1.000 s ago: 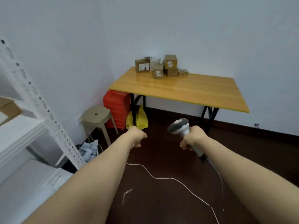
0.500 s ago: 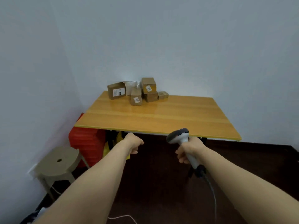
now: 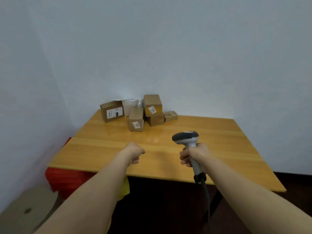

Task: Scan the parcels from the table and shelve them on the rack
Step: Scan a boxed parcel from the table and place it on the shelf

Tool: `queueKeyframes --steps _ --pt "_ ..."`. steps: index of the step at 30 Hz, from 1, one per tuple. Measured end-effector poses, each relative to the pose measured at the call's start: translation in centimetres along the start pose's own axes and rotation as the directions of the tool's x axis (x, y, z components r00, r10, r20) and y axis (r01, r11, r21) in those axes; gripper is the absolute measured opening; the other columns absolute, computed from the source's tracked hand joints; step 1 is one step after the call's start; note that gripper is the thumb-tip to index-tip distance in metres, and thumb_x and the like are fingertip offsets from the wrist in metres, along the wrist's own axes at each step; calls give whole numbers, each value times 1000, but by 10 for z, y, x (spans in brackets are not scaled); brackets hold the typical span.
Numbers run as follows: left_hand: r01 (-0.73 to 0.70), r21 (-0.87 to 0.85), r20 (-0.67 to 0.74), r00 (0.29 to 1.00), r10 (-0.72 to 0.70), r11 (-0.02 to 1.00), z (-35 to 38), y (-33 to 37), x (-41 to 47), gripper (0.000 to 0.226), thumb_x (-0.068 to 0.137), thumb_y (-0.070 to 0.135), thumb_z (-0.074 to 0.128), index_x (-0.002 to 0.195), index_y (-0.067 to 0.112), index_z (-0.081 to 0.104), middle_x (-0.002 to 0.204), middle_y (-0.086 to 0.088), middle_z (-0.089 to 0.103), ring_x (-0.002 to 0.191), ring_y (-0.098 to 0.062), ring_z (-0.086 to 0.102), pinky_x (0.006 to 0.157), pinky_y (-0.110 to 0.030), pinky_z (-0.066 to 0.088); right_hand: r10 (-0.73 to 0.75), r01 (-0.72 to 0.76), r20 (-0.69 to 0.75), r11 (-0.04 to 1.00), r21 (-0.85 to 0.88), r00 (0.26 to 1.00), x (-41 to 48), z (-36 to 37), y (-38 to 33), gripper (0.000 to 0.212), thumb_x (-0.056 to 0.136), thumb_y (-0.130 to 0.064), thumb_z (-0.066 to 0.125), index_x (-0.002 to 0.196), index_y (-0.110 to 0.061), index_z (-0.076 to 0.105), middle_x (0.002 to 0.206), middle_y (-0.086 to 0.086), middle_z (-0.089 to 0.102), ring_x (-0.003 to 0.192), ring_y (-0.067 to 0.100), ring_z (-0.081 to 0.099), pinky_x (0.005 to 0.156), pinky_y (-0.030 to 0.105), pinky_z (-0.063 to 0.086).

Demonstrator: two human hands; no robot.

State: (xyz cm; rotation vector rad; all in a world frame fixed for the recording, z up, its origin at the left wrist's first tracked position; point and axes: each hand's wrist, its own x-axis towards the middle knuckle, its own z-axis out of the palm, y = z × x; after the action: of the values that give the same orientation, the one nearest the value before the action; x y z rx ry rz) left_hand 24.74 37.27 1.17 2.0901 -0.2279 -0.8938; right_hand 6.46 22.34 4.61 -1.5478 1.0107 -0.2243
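Cardboard parcels point(image 3: 135, 121) sit bunched at the far left corner of the wooden worktop point(image 3: 228, 149), touching one another, one stacked on another. The right hand point(image 3: 196, 155) grips the handle of a grey scanner point(image 3: 185, 137), held upright above the near middle. The left hand point(image 3: 134, 152), curled into a fist around nothing, hovers to its left, both hands apart. A red crate point(image 3: 67, 179) and a beige stool point(image 3: 28, 208) stand lower left.

Red crate point(image 3: 67, 181), yellow bag point(image 3: 125, 189) and beige stool point(image 3: 28, 208) at lower left
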Motion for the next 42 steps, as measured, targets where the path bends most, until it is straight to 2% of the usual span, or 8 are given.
queueKeyframes --steps 7,11,17,25,29,33,39,42 --pt "-9 -153 -94 996 -6 988 8 88 106 32 98 17 51 126 1 49 84 -8 50 67 -17 49 53 -26 47 -10 10 3 993 117 1000 136 -25 -57 7 85 7 63 80 4 59 73 20 65 56 26 63 49 31 50" --pt "4 -227 -161 986 -41 974 4 117 157 40 98 26 53 130 3 45 95 -12 56 77 -20 55 69 -31 53 14 -20 31 979 203 999 196 -17 -84 8 86 7 61 81 2 58 71 19 63 57 26 64 54 32 53" --pt "-7 -256 -233 971 -55 967 -13 163 253 27 99 28 48 78 11 49 77 -10 52 66 -21 49 66 -32 48 6 -13 31 971 240 1000 284 5 -114 10 84 4 66 81 0 58 74 17 65 63 25 65 62 33 56" --pt "-17 -64 -236 972 2 998 -34 207 376 39 99 38 42 103 4 63 83 -9 60 69 -19 55 56 -29 41 -7 3 11 960 279 1000 399 53 -149 29 74 0 77 100 -3 64 91 13 66 79 25 61 81 42 54" --pt "16 -106 -223 974 -40 994 -33 212 416 58 97 45 46 134 0 49 125 -17 58 112 -33 57 95 -42 48 29 -29 6 959 280 1000 437 74 -149 26 73 -6 80 93 -12 65 92 7 68 83 24 60 69 35 49" --pt "30 -67 -102 994 -36 997 -28 207 437 62 97 47 44 137 -1 44 130 -17 56 116 -32 55 96 -35 46 10 -42 109 955 292 994 463 87 -145 28 70 -5 80 97 -10 72 98 9 73 95 29 64 73 35 50" --pt "13 -354 -1 1000 -14 935 -19 198 422 53 88 28 67 134 10 45 120 -11 59 89 -21 60 69 -33 52 2 -78 202 927 367 979 468 78 -131 16 70 -4 76 85 -8 73 84 5 71 75 21 61 60 30 48" --pt "-43 -468 -5 999 46 883 -17 190 399 60 75 10 78 124 18 44 121 -8 55 98 -23 57 78 -40 53 -19 -95 242 887 451 970 457 52 -120 11 67 0 70 69 -11 69 78 6 66 68 19 58 62 31 46"
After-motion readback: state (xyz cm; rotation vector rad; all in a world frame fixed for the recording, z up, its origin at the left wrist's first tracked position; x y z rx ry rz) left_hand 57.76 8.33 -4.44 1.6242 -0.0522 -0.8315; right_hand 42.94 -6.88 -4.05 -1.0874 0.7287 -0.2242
